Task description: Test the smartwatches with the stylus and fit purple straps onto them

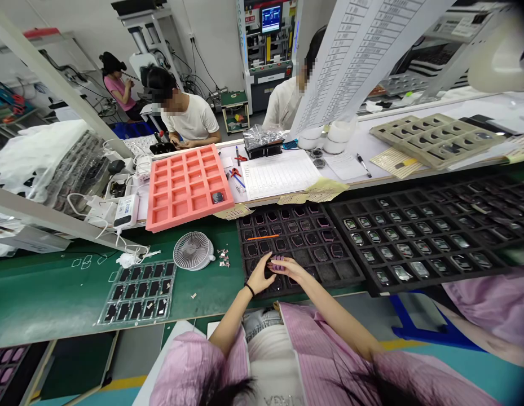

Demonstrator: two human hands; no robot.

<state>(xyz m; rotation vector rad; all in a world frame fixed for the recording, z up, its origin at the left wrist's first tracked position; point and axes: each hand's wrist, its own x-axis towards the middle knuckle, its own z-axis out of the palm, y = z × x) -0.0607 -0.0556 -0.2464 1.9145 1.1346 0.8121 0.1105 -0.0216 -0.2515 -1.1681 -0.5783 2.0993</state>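
Observation:
Above the black foam tray [344, 270], my two hands meet near my body. My left hand [258, 277], a dark band on its wrist, is closed around the edge of a small dark watch case [269, 260], mostly hidden by fingers. From the other side my right hand [290, 267] is closed on the same piece, purple covers on its fingertips. Similar dark watch cases sit in the tray's pockets, and some front-right pockets hold none. An orange stick [263, 237] lies across the tray just beyond my hands.
A second black tray [374, 265] of watch parts adjoins on the right. Left are a small fan [193, 250] and a clear blister tray [137, 293]. A pink tray [189, 186], papers [278, 173] and pliers [236, 176] occupy the raised shelf. Several people sit beyond; a pink sleeve [490, 304] is at right.

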